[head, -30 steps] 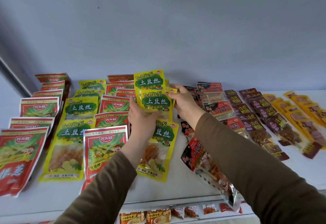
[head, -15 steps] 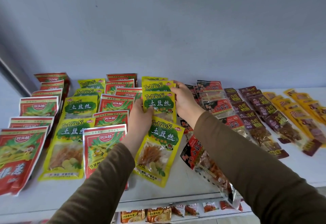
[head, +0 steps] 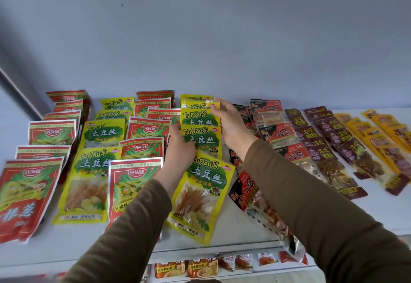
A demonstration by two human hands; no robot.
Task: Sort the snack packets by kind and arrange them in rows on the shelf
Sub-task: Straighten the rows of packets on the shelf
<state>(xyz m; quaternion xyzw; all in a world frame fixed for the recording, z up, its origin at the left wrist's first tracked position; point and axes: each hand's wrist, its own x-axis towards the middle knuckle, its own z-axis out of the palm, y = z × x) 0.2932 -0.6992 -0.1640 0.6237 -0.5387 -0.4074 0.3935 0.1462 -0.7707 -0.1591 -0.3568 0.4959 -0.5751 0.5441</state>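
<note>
Both hands are on a row of yellow TuDouSi packets in the middle of the white shelf. The left hand pinches one packet's left edge. The right hand has open fingers pressing the row's right side. Red packets lie just left.

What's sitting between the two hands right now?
In the head view, the overlapping yellow TuDouSi packets of one row lie between the left hand and the right hand, each hand touching one edge of that row.
</note>
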